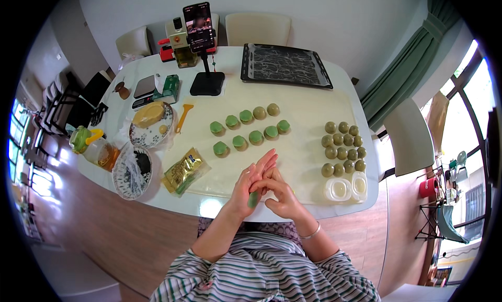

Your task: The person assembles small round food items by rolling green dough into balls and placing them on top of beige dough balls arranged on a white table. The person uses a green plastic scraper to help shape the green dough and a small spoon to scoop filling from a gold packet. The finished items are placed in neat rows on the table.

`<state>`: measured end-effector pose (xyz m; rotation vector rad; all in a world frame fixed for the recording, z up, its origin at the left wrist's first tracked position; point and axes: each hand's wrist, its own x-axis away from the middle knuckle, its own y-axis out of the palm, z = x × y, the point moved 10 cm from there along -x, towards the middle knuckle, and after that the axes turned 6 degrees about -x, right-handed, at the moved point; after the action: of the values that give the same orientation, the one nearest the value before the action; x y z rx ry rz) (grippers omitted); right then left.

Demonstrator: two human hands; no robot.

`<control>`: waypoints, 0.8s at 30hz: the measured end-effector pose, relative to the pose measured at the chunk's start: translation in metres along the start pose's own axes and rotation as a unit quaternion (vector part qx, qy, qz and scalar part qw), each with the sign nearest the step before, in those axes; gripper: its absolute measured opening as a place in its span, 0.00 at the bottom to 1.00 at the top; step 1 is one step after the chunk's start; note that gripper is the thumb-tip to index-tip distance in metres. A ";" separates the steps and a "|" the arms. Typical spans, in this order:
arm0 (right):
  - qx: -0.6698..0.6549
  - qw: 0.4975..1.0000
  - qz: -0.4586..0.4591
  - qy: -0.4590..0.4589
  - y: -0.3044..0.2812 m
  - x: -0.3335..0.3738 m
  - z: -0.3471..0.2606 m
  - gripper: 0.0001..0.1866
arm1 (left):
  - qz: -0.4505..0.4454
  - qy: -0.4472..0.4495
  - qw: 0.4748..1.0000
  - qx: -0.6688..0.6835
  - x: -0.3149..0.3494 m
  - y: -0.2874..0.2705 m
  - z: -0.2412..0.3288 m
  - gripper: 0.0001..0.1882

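Observation:
A small piece of green dough [253, 199] shows at the palm of my left hand [243, 189], close to the table's front edge. My left fingers point up and away. Bent over that palm, my right hand [282, 193] presses its fingers against the left hand and the dough; the contact itself is partly hidden. Just beyond are two rows of balls: several brownish-green balls [273, 109] have green dough caps [255, 137] on top, while two at the far right end are bare. More bare brownish-green balls [342, 153] stand grouped to the right.
Two clear plastic containers [338, 189] sit at the right. Leftward lie a gold packet [186, 169], an orange spatula [184, 118], a plate [150, 136] with yellow dough and a bowl [122, 184] with dark dough. Behind stand a phone on a stand [207, 87] and a black baking tray [286, 66].

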<state>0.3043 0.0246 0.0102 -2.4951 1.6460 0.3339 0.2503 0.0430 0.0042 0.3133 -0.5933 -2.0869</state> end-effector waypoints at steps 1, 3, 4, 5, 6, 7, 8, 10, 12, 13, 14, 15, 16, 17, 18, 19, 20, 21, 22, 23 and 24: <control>-0.007 1.000 0.002 0.011 0.000 0.001 0.002 0.28 | -0.002 -0.007 1.000 0.009 0.000 0.000 -0.002 0.46; -0.025 0.999 -0.001 0.023 -0.001 0.000 0.003 0.28 | -0.007 -0.020 0.999 0.026 0.000 -0.002 -0.007 0.46; -0.034 0.999 -0.003 0.028 -0.002 0.000 0.003 0.28 | -0.004 -0.022 0.999 0.039 0.001 -0.002 -0.008 0.45; -0.037 0.998 -0.016 0.038 -0.002 0.000 0.002 0.26 | -0.001 -0.025 0.998 0.053 0.001 -0.002 -0.010 0.45; -0.040 0.998 -0.029 0.046 -0.003 0.000 0.001 0.24 | 0.003 -0.027 0.997 0.066 0.002 -0.003 -0.010 0.45; -0.044 0.997 -0.043 0.055 -0.001 0.000 0.000 0.22 | -0.002 -0.026 0.998 0.065 0.004 -0.002 -0.010 0.45; -0.029 0.998 -0.033 0.047 -0.001 0.000 -0.006 0.20 | -0.007 -0.025 0.998 0.064 0.005 -0.002 -0.009 0.45; 0.001 0.999 -0.010 0.034 0.001 0.001 -0.017 0.16 | -0.014 -0.024 0.998 0.054 0.007 0.001 -0.006 0.45; 0.017 1.000 0.014 0.011 -0.001 0.001 -0.020 0.15 | -0.014 -0.017 0.999 0.035 0.009 0.006 -0.003 0.45; 0.025 0.999 0.025 -0.001 -0.003 0.001 -0.022 0.15 | -0.024 -0.015 0.999 0.043 0.009 0.008 -0.003 0.46; 0.029 0.999 0.032 -0.006 -0.003 0.001 -0.023 0.14 | -0.034 -0.013 0.998 0.051 0.009 0.010 -0.002 0.46; 0.032 0.999 0.039 -0.010 -0.004 0.002 -0.026 0.13 | -0.043 -0.011 0.997 0.060 0.010 0.012 -0.002 0.46; 0.036 0.998 0.046 -0.014 -0.005 0.003 -0.028 0.12 | -0.051 -0.006 0.996 0.069 0.010 0.015 0.000 0.47; 0.045 0.997 0.052 -0.020 -0.005 0.003 -0.033 0.13 | -0.060 -0.002 0.995 0.079 0.011 0.018 0.003 0.47; 0.055 0.996 0.059 -0.027 -0.005 0.003 -0.039 0.13 | -0.068 0.003 0.994 0.088 0.011 0.021 0.006 0.47; 0.065 0.995 0.065 -0.034 -0.005 0.003 -0.044 0.13 | -0.072 0.004 0.993 0.097 0.010 0.023 0.006 0.48; 0.081 0.994 0.066 -0.043 -0.005 0.004 -0.049 0.12 | -0.077 0.004 0.991 0.106 0.010 0.024 0.007 0.48; 0.095 0.992 0.066 -0.052 -0.004 0.005 -0.054 0.12 | -0.080 0.005 0.990 0.115 0.010 0.025 0.007 0.49; 0.110 0.990 0.067 -0.061 -0.004 0.007 -0.057 0.12 | -0.089 0.000 0.987 0.136 0.011 0.026 0.006 0.47; 0.118 0.988 0.068 -0.073 -0.003 0.007 -0.060 0.12 | -0.099 -0.005 0.983 0.157 0.011 0.026 0.004 0.45; 0.126 0.986 0.070 -0.085 -0.001 0.009 -0.063 0.13 | -0.108 -0.011 0.978 0.178 0.012 0.028 0.002 0.44</control>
<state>0.3158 0.0030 0.0685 -2.1154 1.6814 0.3205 0.2625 0.0207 0.0210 0.5813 -0.9873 -2.1869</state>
